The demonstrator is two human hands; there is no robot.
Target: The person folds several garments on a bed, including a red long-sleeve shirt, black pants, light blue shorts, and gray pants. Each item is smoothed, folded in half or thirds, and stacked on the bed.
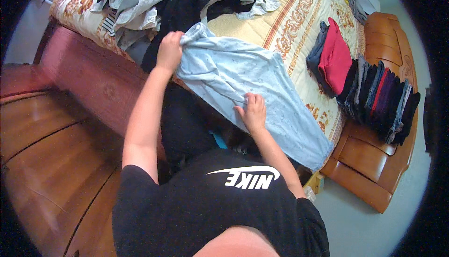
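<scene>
Largest, we see one bed [306, 37] under a floral cover, across the top and centre of the frame. One brown panelled seat [51, 163] fills the lower left; one shiny brown board [365, 159] stands at the right edge. One heap of loose clothes [187, 4], uncountable in its tangle, crowds the top centre, right up against the bunched end of our one light-blue garment [276, 84], spread at centre on the bed. At right runs one row of folded clothes [374, 89], too tightly packed to count, with one red piece [334, 53]. Our left hand [170, 50] clutches the bunched end; our right hand [253, 114] rests mid-garment, fingers bent, whether pinching we cannot tell.
</scene>
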